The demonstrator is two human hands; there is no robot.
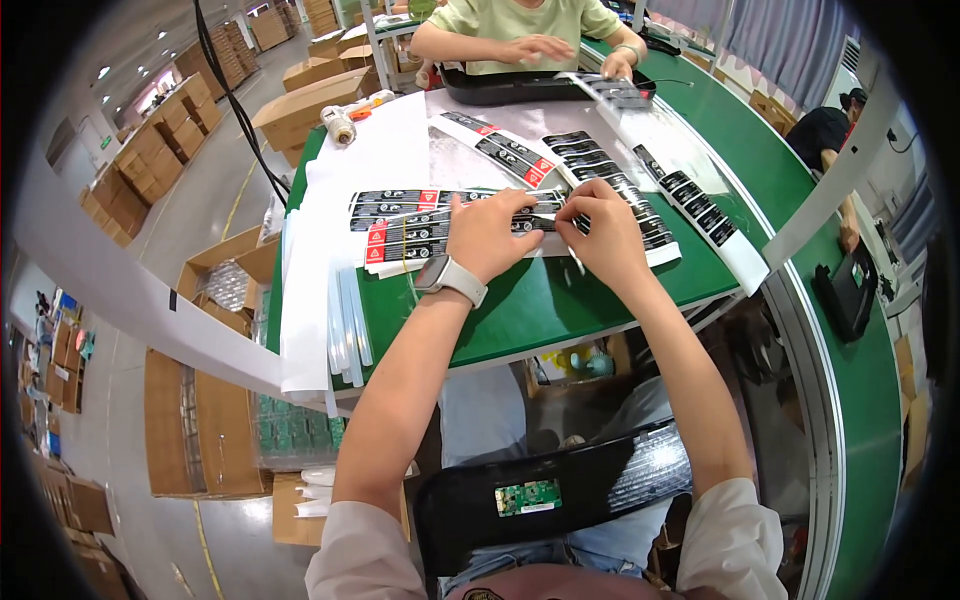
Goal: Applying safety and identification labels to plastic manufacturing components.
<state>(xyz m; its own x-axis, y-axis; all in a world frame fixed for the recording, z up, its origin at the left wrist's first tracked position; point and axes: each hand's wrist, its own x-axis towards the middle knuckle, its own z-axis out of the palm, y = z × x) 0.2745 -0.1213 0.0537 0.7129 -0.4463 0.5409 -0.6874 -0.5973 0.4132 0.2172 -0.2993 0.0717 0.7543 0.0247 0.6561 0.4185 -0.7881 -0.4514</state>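
Sheets of black-and-red labels [388,237] lie stacked near the front of the green table. My left hand [485,235], with a pale watch on its wrist, rests on them with fingers stretched out. Just to its right, my right hand [604,235] pinches the end of a black label at the sheet's right edge; its fingertips partly hide it. Across my lap lies a long black plastic housing [600,487] with a green circuit board [528,498] on it.
More label sheets [610,180] and a label strip [700,212] lie beyond and right of my hands. Clear plastic strips [348,325] hang over the left edge. Opposite, a co-worker's hands [540,50] are at another black housing [510,88]. Cardboard boxes [200,425] stand at left.
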